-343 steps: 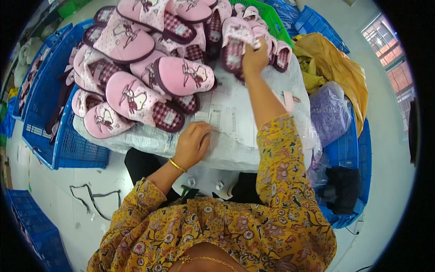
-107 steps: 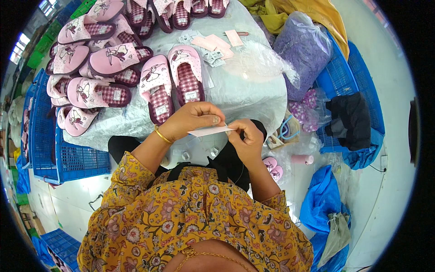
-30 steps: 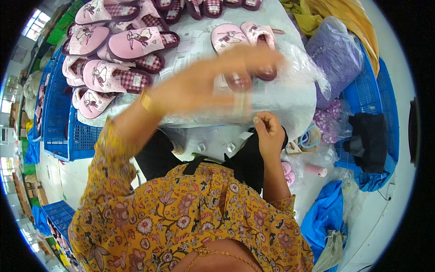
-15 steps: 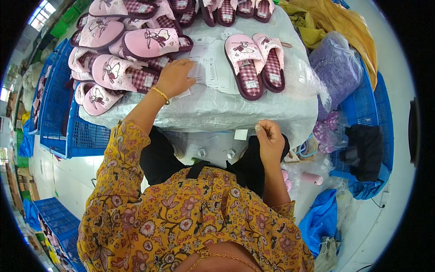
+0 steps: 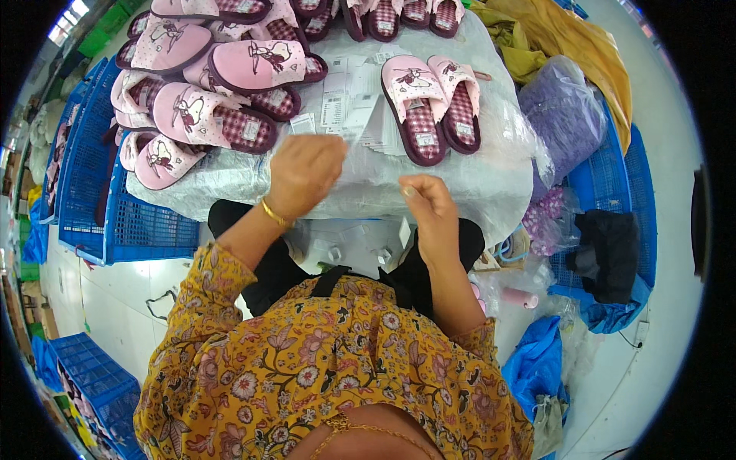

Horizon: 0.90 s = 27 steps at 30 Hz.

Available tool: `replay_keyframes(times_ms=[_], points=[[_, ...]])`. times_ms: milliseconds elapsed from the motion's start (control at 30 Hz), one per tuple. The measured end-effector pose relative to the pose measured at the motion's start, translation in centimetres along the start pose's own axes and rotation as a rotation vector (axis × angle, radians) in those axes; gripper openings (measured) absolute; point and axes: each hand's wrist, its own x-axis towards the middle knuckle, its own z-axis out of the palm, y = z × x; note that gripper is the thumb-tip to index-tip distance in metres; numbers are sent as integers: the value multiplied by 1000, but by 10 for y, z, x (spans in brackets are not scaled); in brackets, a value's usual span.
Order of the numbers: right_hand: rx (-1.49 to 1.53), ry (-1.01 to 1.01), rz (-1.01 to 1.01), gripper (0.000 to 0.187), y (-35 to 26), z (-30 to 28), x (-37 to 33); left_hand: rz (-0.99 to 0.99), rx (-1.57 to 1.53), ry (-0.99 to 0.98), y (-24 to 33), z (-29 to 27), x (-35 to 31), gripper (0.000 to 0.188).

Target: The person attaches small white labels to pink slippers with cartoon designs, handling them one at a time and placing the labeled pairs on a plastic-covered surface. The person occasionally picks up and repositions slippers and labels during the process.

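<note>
My left hand (image 5: 307, 175), with a gold bangle at the wrist, is closed in a pinch over the table's near side. A white paper tag (image 5: 362, 121) rises tilted from its fingertips, slightly blurred. Behind it lies a fanned stack of white printed tags (image 5: 383, 136). My right hand (image 5: 434, 218) has thumb and finger pressed together near the table's front edge. A small white paper piece (image 5: 404, 232) hangs below its fingers, seen nearly edge-on. Beside the stack, a pair of pink slippers (image 5: 418, 107) with checked burgundy insoles lies toe-up.
More pink slippers (image 5: 192, 115) are heaped on the plastic-covered table (image 5: 491, 184) at left and back. Blue crates (image 5: 149, 230) stand on the left. To the right are a purple bundle in clear plastic (image 5: 563, 115) and a black cloth (image 5: 607, 245) over a crate.
My left hand has drawn back from the stack toward me with a tag. My right hand has moved up and left, and the small white piece has turned.
</note>
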Motion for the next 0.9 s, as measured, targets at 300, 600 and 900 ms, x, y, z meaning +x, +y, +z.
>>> replay_keyframes(times_ms=[300, 600, 900], points=[[29, 46, 112, 13, 22, 45, 24, -99, -283, -94, 51, -33, -40, 35], [-197, -72, -46, 10, 16, 56, -9, -1247, -1326, -147, 53, -13, -62, 16], [-837, -83, -725, 16, -7, 56, -8, -1176, -1248, -283, 50, -27, -58, 12]])
